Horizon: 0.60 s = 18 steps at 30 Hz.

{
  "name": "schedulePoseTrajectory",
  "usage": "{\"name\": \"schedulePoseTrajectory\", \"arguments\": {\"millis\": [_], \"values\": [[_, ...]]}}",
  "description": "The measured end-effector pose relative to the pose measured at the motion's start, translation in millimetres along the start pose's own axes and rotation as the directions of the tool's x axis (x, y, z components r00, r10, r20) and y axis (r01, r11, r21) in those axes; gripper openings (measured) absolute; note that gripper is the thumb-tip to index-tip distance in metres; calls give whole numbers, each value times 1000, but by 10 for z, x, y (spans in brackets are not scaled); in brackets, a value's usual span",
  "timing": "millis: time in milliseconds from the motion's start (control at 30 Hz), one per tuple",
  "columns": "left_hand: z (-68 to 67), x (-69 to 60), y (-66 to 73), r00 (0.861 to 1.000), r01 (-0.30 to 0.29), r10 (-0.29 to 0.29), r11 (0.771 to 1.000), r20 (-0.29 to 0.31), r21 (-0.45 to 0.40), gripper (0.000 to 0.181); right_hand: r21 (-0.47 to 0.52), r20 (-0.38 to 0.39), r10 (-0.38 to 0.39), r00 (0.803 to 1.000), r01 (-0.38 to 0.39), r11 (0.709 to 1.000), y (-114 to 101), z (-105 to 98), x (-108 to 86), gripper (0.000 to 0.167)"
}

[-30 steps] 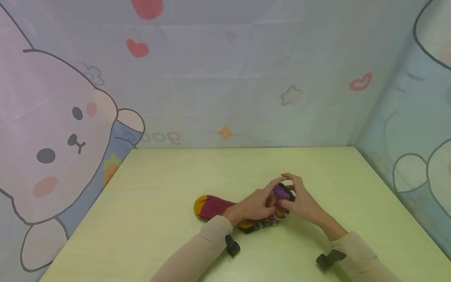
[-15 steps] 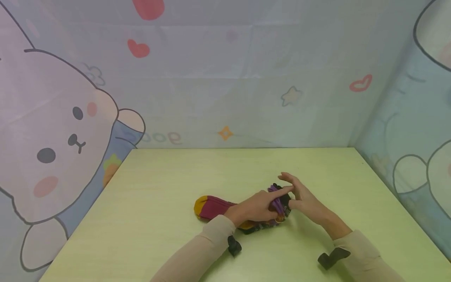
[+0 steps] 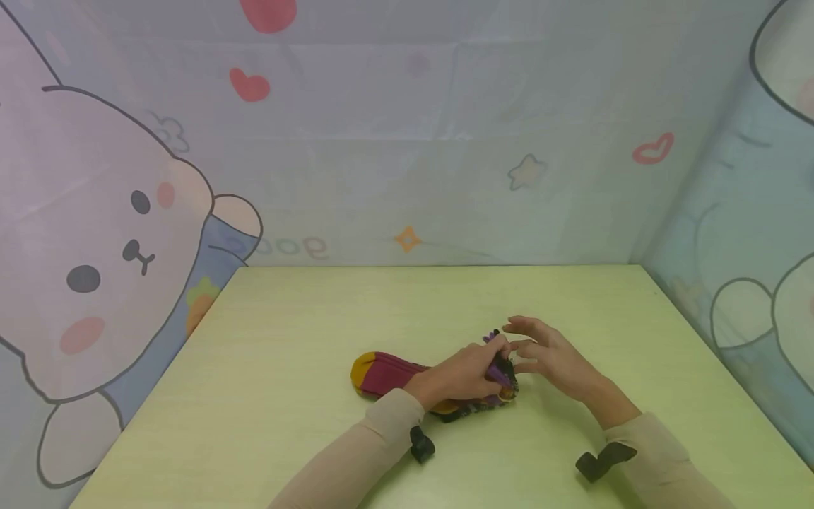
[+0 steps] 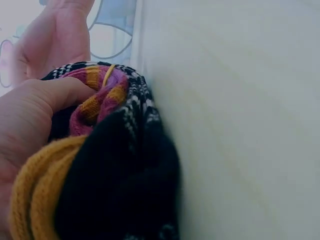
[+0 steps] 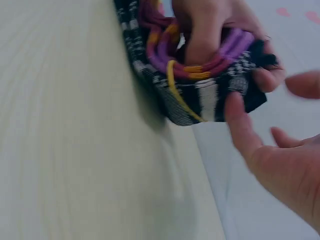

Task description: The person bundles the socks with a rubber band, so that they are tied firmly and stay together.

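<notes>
A pair of socks lies at the centre right of the table, one maroon with a mustard toe (image 3: 386, 375), the other black with white patterning (image 4: 125, 165). My left hand (image 3: 461, 372) grips their layered purple-and-maroon cuffs, its thumb pushed inside the opening and fingers outside, as the right wrist view shows. A thin yellow loop (image 5: 179, 95) hangs over the black cuff (image 5: 207, 100). My right hand (image 3: 559, 360) is spread just to the right; its thumb (image 5: 242, 122) meets the outside of the black cuff while the other fingers stand off it.
The pale yellow-green table (image 3: 305, 318) runs back to a printed cloth wall (image 3: 407, 177) with hearts and a star. A cartoon bear (image 3: 127, 247) covers the left side cloth. Black wrist straps (image 3: 604, 461) hang below both sleeves.
My right hand has let go of the cuffs and drawn back to the right, fingers spreading. The left hand has kept hold and curled its index finger back over the cuff.
</notes>
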<state>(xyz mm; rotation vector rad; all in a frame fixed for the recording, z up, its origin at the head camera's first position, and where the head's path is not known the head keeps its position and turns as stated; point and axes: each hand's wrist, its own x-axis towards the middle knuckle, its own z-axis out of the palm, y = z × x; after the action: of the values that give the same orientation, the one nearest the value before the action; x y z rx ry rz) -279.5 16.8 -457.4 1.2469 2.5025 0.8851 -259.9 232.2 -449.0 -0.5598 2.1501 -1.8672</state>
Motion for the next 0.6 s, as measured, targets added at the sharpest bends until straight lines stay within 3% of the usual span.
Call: {"name": "schedulePoseTrajectory", "arguments": {"millis": [100, 233, 400, 500, 600], "values": [[7, 4, -13, 1000, -8, 8, 1000, -11, 6, 43, 19, 9, 68, 998, -68, 997, 17, -3, 13, 48], [-8, -14, -29, 1000, -29, 29, 1000, -11, -8, 43, -84, 31, 152, 988, -149, 985, 24, 49, 24, 44], [-23, -41, -54, 1000, 1, 2, 994, 24, -113, 42, -117, 50, 264, 963, -257, 959, 22, 97, 10, 48], [-27, -50, -47, 999, 25, -20, 980, 30, -195, 34, -88, 53, 291, 955, -286, 954, 31, 97, -6, 49], [-25, -44, -28, 1000, 9, -6, 975, 14, -222, 30, -60, 68, 287, 956, -283, 957, 49, 80, -15, 46]]}}
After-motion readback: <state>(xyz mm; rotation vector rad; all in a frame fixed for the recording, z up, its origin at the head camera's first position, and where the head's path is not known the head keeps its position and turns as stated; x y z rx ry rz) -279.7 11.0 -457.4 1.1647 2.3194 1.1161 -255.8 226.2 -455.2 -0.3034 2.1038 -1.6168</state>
